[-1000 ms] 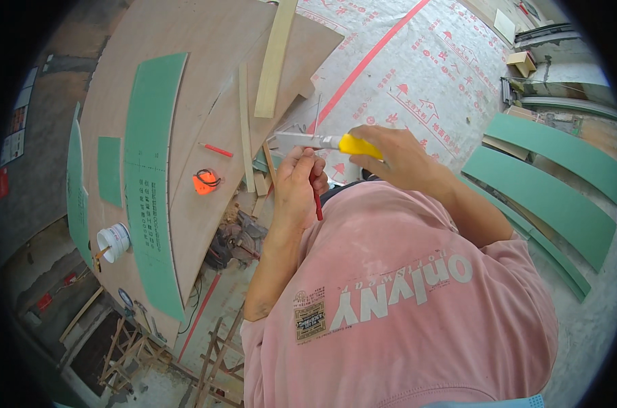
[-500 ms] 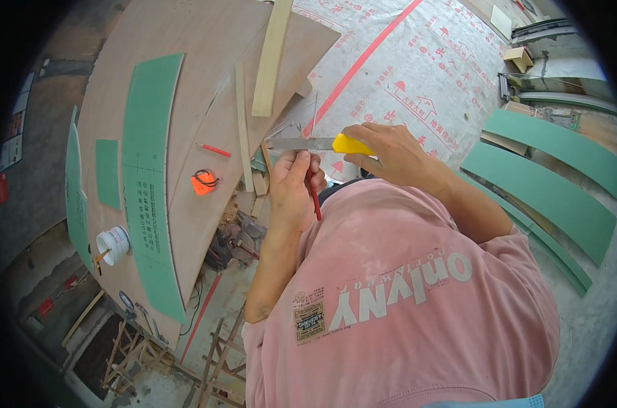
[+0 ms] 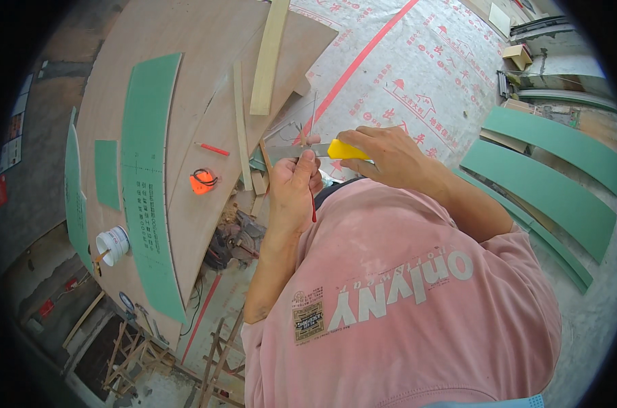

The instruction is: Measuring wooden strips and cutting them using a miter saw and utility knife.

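Note:
My left hand point(image 3: 295, 182) is closed around a thin red pencil point(image 3: 314, 209), whose lower end sticks out below the fist. In my right hand point(image 3: 385, 153) is the yellow handle of a knife point(image 3: 348, 149) with a long, broad metal blade. That blade lies across the top of my left hand, by the thumb, and points left. Where blade and pencil meet is partly hidden by my fingers. Both hands are close together in front of my pink shirt. Nearest on the left are wood strips point(image 3: 242, 126) on a large plywood sheet point(image 3: 206, 81).
On the plywood lie a red pencil point(image 3: 213, 149), an orange tape measure point(image 3: 202, 181), green board pieces point(image 3: 145, 122) and a white tub point(image 3: 112, 246). More curved green boards point(image 3: 536, 190) rest at the right. Printed white sheeting point(image 3: 417, 75) covers the floor ahead.
The knife and my right hand have shifted slightly left, so the blade crosses further over my left hand. The pencil's lower end has swung a little left. A fingertip shows above the blade.

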